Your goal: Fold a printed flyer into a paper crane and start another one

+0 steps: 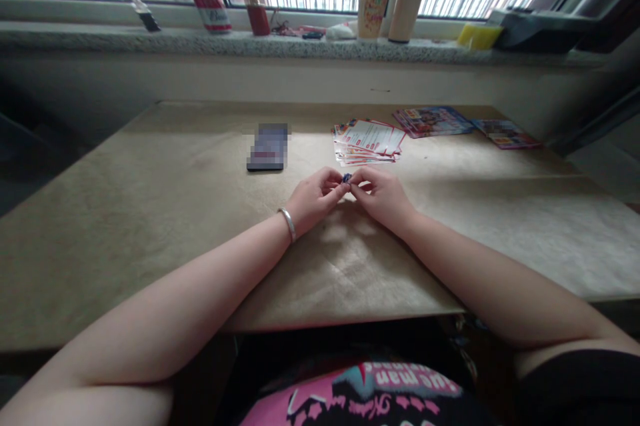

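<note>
My left hand point(316, 198) and my right hand point(383, 196) meet over the middle of the table point(150, 213), fingertips pinched together on a small dark blue object point(346, 178) held between them. It is too small to name. A silver bracelet point(288, 223) circles my left wrist. Just beyond my hands lies a stack of red-and-white printed cards point(369, 141). A dark phone point(269, 147) lies flat to the left of the stack.
Colourful leaflets point(434, 120) and another one point(506, 133) lie at the far right of the table. The windowsill holds a red can point(210, 5), a small red jar point(258, 18), a patterned cup point(374, 2), a yellow sponge point(479, 36) and a brush point(140, 9).
</note>
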`<state>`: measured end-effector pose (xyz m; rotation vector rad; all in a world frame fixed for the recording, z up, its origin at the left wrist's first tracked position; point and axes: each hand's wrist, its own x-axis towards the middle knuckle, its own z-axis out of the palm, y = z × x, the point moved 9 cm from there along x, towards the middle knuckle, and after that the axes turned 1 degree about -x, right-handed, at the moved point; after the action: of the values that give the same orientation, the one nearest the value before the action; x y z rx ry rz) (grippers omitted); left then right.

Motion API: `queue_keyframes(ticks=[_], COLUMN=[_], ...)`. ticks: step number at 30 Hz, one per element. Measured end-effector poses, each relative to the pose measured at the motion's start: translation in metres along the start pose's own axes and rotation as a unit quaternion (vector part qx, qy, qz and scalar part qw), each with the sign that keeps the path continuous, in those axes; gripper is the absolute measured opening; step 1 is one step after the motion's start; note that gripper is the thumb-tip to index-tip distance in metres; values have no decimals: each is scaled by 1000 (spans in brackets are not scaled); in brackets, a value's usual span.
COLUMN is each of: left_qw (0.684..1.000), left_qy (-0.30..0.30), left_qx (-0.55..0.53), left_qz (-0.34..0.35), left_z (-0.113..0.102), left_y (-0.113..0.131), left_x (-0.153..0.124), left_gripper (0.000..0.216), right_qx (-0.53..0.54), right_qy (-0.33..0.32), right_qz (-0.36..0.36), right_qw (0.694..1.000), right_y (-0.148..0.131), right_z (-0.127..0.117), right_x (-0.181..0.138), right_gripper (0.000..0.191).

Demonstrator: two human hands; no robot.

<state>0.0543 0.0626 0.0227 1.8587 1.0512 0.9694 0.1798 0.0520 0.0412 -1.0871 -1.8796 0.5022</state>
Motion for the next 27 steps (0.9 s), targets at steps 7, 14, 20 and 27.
queue_keyframes(ticks=[7,14,20,27], left_qw=[999,995,987,990], left_qy=[30,31,74,64], left_qx=[10,-89,-136,-116], left_qz=[-5,-29,-45,-37], left_z=[-6,-1,-12,-8], left_y=[-3,-15,-22,-17], left_x=[1,3,6,6], left_gripper=[27,25,27,24], right_qx=[54,70,143,126], right_qy=[3,-24,1,-15], right_qz=[47,17,91,115], right_qw=[997,997,986,985], right_y=[8,3,24,23], right_z=[1,7,7,11], right_x=[0,0,4,1], right_gripper=[15,12,16,8])
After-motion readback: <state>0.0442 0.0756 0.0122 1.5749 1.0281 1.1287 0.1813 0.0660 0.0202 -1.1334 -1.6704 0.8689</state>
